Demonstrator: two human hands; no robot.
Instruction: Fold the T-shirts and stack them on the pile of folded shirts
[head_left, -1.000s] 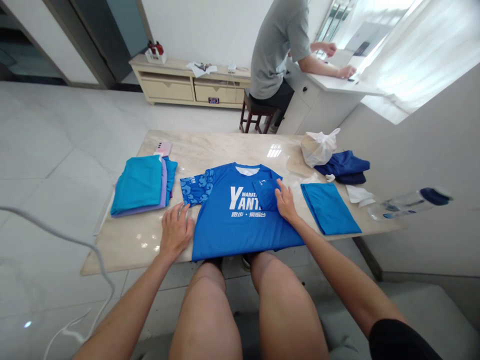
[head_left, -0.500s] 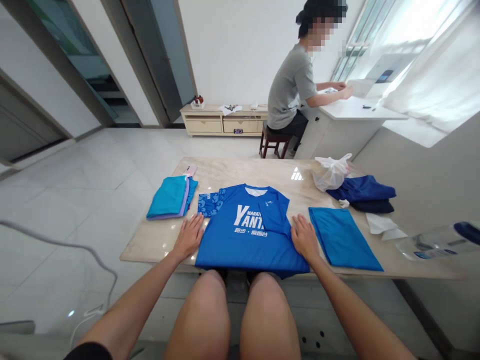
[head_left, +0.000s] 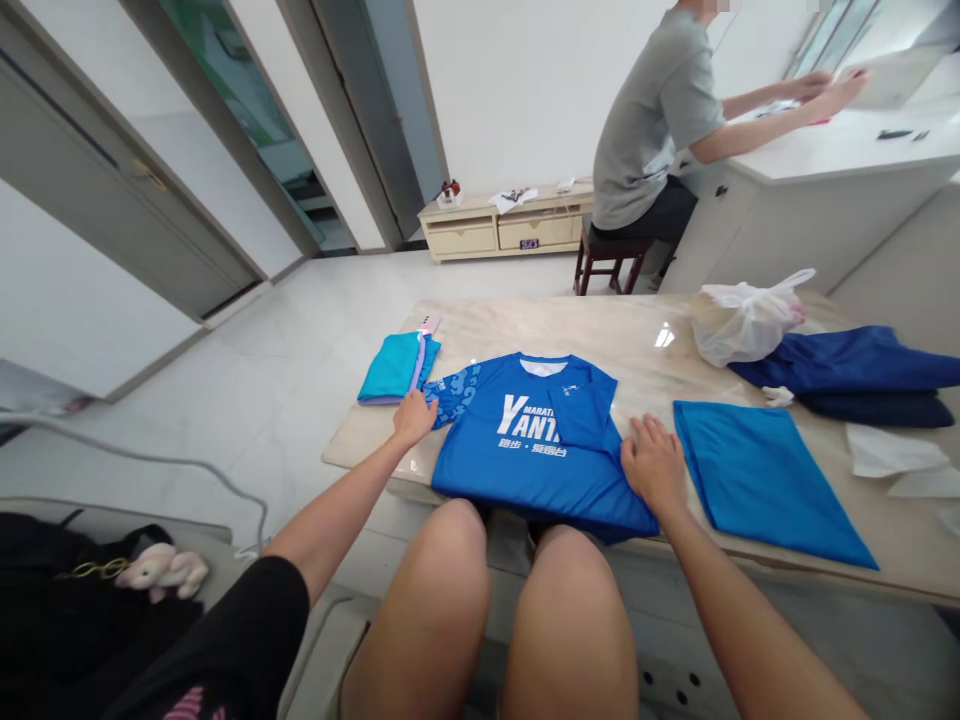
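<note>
A blue T-shirt (head_left: 517, 470) with white lettering lies face up in front of me. Its right-hand sleeve is folded in over the chest, while the patterned sleeve (head_left: 455, 395) sticks out to the left. My left hand (head_left: 415, 420) is closed at the end of that patterned sleeve, fingertips pinching its edge. On the shirt's other side, my right hand (head_left: 655, 467) rests with loosely bent fingers apart, touching the side edge and holding nothing. A folded teal-blue cloth (head_left: 765, 480) lies just right of it. Left of the sleeve sits a stack of folded clothes (head_left: 391, 368).
The marble-look table (head_left: 517, 320) also carries a white plastic bag (head_left: 739, 325), dark blue clothing (head_left: 862, 365) and white paper (head_left: 892, 450). A phone (head_left: 430, 324) lies behind the stack. Across the room a person (head_left: 652, 130) sits on a stool at a white desk.
My left hand has moved from flat beside the shirt up to the patterned sleeve and closed on its edge. My right hand stays by the shirt's right side. The view has turned left.
</note>
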